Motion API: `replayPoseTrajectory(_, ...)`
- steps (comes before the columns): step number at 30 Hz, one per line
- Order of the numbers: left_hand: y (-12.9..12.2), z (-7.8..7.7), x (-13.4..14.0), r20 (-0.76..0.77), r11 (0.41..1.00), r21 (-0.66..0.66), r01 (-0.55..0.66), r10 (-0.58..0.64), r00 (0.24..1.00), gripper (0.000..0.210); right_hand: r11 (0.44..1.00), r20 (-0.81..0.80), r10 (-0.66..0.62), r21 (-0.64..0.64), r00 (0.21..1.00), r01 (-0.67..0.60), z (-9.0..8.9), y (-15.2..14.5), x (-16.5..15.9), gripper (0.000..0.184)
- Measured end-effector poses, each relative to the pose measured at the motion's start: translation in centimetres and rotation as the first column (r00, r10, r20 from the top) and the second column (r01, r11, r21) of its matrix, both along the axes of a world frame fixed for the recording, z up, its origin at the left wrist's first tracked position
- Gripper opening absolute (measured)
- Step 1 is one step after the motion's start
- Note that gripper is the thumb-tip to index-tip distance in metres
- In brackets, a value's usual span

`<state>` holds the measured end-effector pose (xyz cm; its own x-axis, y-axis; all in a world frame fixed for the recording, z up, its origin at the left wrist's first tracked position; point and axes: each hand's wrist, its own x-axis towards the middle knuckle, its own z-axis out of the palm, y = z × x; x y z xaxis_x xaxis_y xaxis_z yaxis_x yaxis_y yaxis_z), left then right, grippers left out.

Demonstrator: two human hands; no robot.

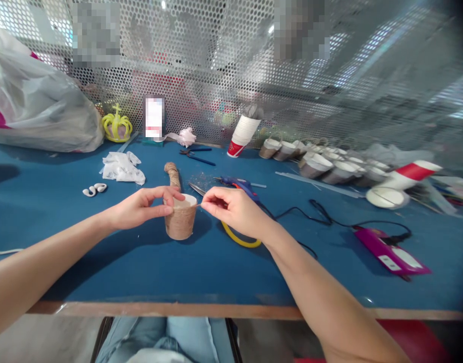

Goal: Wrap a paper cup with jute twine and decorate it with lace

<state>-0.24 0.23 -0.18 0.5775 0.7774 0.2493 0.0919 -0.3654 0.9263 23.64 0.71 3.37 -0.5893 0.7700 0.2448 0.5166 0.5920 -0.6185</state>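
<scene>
A paper cup wrapped in brown twine [180, 223] stands in front of me, its white inner rim showing at the top. My left hand [152, 205] grips the cup's left rim, thumb outside and fingers over the edge. In a pinch at the right of the cup, my right hand [235, 209] holds the twine's end [198, 205], stretched from the wall. A bundle of twine [172, 174] lies just behind the cup. Partly hidden under my right hand are scissors [196, 189] with a yellow handle [241, 242] and a blue glue gun [241, 185].
Behind stand stacked paper cups [244, 132], blue-handled pliers [198, 155] and a yellow crown ornament [117, 126]. Several wrapped cups [316, 165] sit back right. A purple power strip [392, 252] with a black cord lies right. A large plastic bag [42, 101] fills the left rear, before a perforated metal screen [201, 75].
</scene>
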Motion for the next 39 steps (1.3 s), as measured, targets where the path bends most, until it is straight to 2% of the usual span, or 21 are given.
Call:
replayPoseTrajectory(8,-0.1,0.2,0.0,-0.005,1.0,-0.011,0.013,-0.013,1.0,0.019,0.998,-0.064,-0.004,-0.06,0.998,0.0,-0.7,0.7,-0.4,0.009)
replayPoseTrajectory(13,-0.1,0.2,0.0,0.008,1.0,-0.004,0.025,-0.025,1.0,0.019,0.992,-0.1,0.053,-0.108,0.994,-0.064,-1.2,1.1,-0.4,0.021)
replayPoseTrajectory(18,0.0,0.1,-0.1,0.017,0.999,-0.008,0.034,-0.034,0.999,0.018,0.971,-0.136,0.086,-0.211,0.987,-0.114,-1.4,1.6,-0.3,0.018)
replayPoseTrajectory(24,0.4,-0.1,-0.4,-0.008,1.0,0.012,0.003,-0.003,1.0,0.019,0.92,-0.217,0.137,-0.335,0.967,-0.205,-1.4,1.9,-0.2,0.013)
replayPoseTrajectory(30,0.7,0.2,-0.8,-0.062,1.0,-0.006,-0.006,0.006,0.998,0.019,0.913,-0.261,0.129,-0.345,0.957,-0.217,-1.3,1.4,-0.7,0.009)
replayPoseTrajectory(39,0.2,0.2,-0.1,-0.061,0.978,0.173,-0.115,0.127,0.99,0.026,0.925,-0.174,0.09,-0.351,0.981,-0.147,-0.8,0.5,-1.5,0.01)
